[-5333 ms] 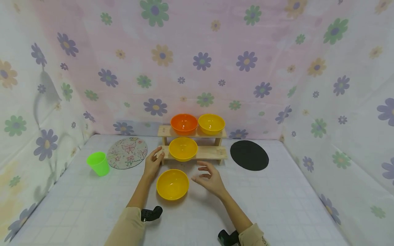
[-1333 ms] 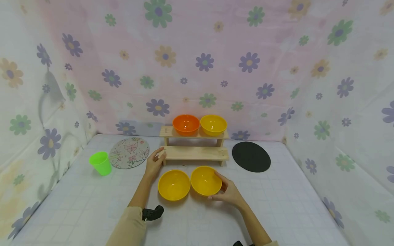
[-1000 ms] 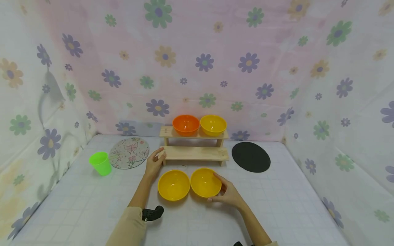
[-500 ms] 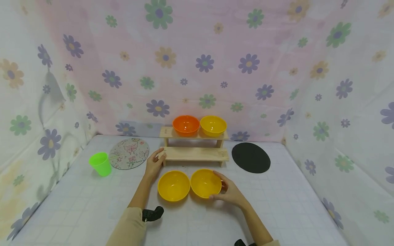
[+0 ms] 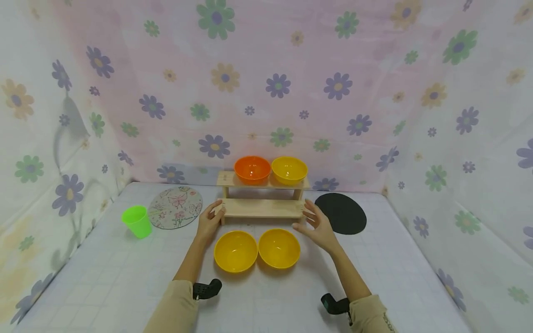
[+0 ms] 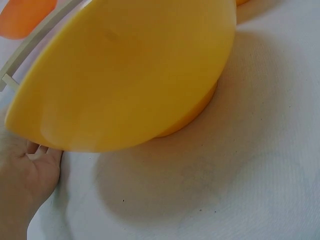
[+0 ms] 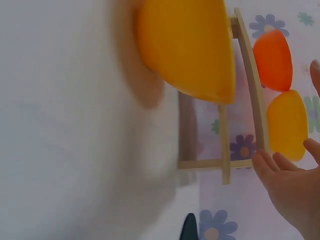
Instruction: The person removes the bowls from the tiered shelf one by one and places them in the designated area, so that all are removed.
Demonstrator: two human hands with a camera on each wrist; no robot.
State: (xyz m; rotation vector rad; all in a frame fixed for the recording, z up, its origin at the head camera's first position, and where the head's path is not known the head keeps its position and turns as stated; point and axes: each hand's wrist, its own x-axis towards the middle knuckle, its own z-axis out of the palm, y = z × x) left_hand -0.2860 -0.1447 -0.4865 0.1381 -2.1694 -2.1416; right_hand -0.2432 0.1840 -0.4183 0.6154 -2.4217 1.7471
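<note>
The right hand [image 5: 318, 224] has let go of the right yellow plastic bowl [image 5: 279, 248] and lifted away, fingers spread. That bowl now sits on the white table [image 5: 395, 277], touching its twin yellow plastic bowl [image 5: 235, 251]. The left hand [image 5: 209, 221] still rests flat against the wooden two-step shelf [image 5: 262, 207].

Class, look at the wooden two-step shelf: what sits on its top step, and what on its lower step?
On the wooden shelf, the top step holds an orange bowl and a yellow bowl. The lower step shows bare wood.

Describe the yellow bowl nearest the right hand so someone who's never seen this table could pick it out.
Find the two-step wooden rack at the back of the table. Two yellow bowls sit side by side on the cloth just before it. Take the right-hand bowl, beside the open right hand; the other yellow bowl lies nearer the left hand.
</note>
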